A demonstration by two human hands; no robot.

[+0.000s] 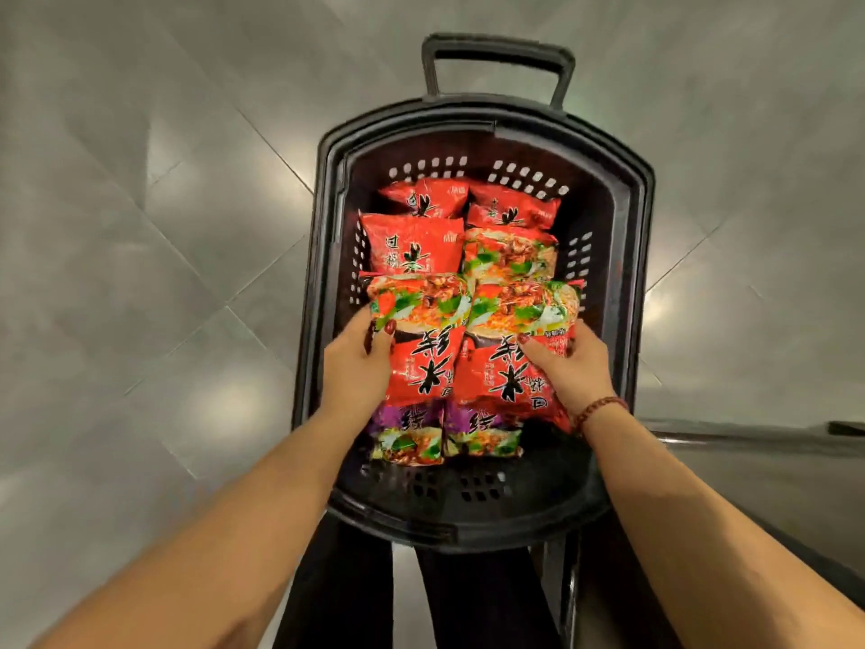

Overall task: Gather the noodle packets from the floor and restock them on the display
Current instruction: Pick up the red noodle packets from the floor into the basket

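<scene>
Two packets touch above the basket: my left hand grips the left packet, my right hand the right packet.

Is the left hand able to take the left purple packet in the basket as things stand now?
Probably not yet: the left hand grips a red packet that partly covers the left purple packet.

Red noodle packets carried large black Chinese characters, upside down from here; 米 was legible, smaller print too blurred
</scene>
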